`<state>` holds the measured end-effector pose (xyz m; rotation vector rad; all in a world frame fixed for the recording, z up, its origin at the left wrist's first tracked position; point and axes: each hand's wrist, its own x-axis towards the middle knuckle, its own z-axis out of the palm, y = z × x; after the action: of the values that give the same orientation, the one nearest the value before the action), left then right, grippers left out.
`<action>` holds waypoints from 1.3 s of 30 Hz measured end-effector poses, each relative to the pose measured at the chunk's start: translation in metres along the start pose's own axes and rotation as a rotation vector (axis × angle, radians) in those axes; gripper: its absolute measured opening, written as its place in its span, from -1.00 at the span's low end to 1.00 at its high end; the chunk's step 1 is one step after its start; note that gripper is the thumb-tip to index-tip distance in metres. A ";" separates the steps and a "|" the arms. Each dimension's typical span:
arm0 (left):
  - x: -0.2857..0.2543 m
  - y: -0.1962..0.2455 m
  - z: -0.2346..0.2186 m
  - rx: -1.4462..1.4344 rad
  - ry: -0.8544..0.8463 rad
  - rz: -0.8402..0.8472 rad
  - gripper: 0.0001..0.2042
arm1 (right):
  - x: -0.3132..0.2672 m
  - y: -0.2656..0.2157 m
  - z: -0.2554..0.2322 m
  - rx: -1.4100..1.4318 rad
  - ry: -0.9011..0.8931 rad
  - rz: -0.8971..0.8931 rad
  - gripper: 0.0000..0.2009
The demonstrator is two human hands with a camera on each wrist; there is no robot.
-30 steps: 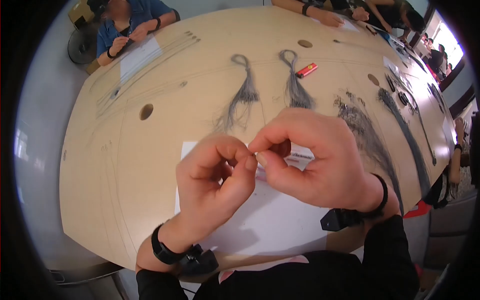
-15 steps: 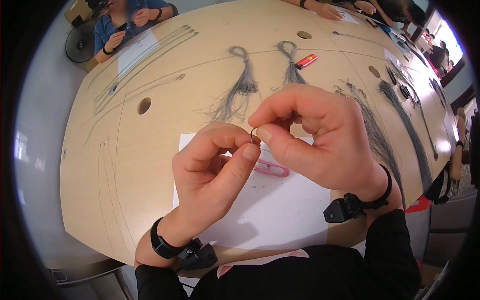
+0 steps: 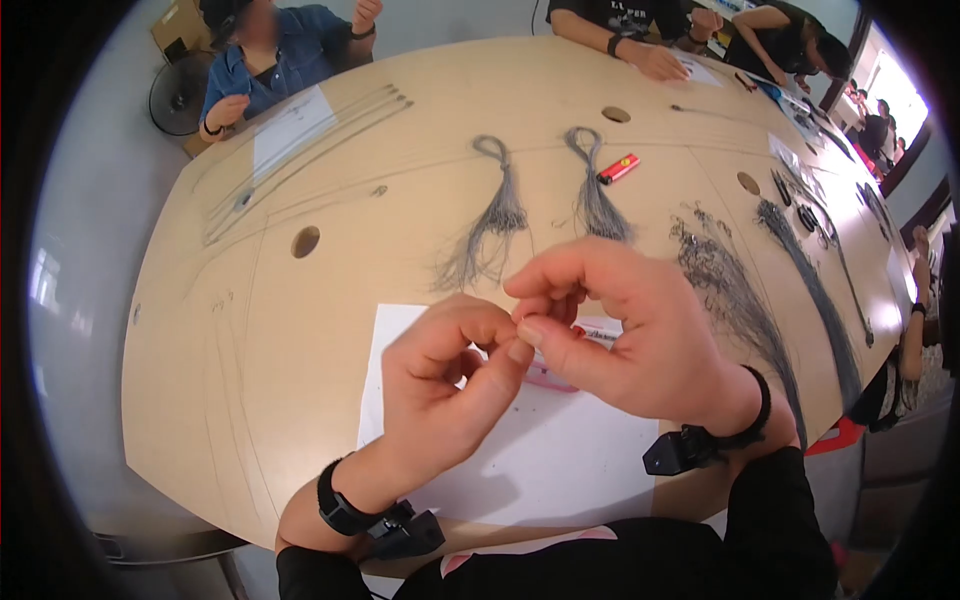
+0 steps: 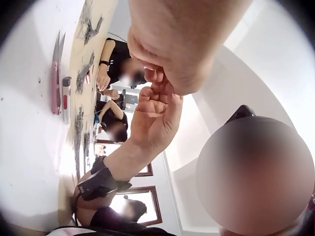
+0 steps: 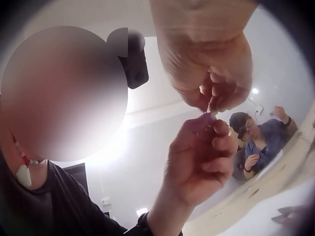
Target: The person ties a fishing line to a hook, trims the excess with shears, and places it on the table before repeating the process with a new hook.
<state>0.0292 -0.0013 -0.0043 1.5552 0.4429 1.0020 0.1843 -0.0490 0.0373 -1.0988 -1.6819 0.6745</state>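
White paper (image 3: 540,470) lies beneath both hands in the head view: the left hand (image 3: 445,385) pinches a tiny item (image 3: 522,324), mostly hidden, between thumb and forefinger; the right hand's (image 3: 635,335) curled fingertips meet it, though whether they clamp it I cannot tell. Grey looped bundles (image 3: 497,215) lie beyond. From the left wrist, a pink tool (image 4: 55,91) rests beside a slim white-and-red object (image 4: 67,101). From the right wrist, both hands' fingertips touch, well above the table (image 5: 246,196).

Red lighter (image 3: 618,168) there, lying on the pale table (image 3: 300,350)! Over at the far left, a person in denim (image 3: 285,50), black fan (image 3: 180,95) alongside, cardboard box (image 3: 176,30) showing above the fan, white sheet (image 3: 290,130) in front!
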 end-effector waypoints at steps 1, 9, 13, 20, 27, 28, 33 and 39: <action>0.000 0.001 0.001 -0.002 -0.001 -0.017 -0.96 | 0.000 -0.001 -0.001 -0.015 -0.007 0.009 -0.80; 0.000 0.011 -0.004 -0.032 -0.005 0.113 -0.94 | -0.002 0.002 0.015 0.212 0.112 -0.040 -0.71; 0.000 0.018 -0.007 -0.125 0.058 0.179 -0.92 | -0.005 -0.002 0.024 0.394 0.044 0.078 -0.63; 0.006 0.044 -0.017 -0.436 0.295 0.070 -0.85 | -0.007 -0.010 0.014 0.012 -0.158 0.004 -0.83; 0.002 0.082 -0.068 -0.865 0.213 0.363 -0.82 | -0.018 -0.009 0.025 -0.059 -0.443 -0.248 -0.87; -0.001 0.087 -0.077 -0.830 0.175 0.457 -0.82 | -0.021 -0.009 0.027 -0.032 -0.549 -0.283 -0.88; -0.019 0.121 -0.122 -0.742 0.135 0.723 -0.88 | -0.032 -0.015 0.031 0.031 -0.706 -0.326 -0.85; -0.038 0.138 -0.157 -0.613 0.157 0.801 -0.93 | -0.042 -0.006 0.026 -0.194 -1.059 -0.305 -0.79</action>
<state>-0.1505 0.0312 0.1050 1.0786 -0.4118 1.6821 0.1622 -0.0882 0.0149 -0.5687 -2.7859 0.9892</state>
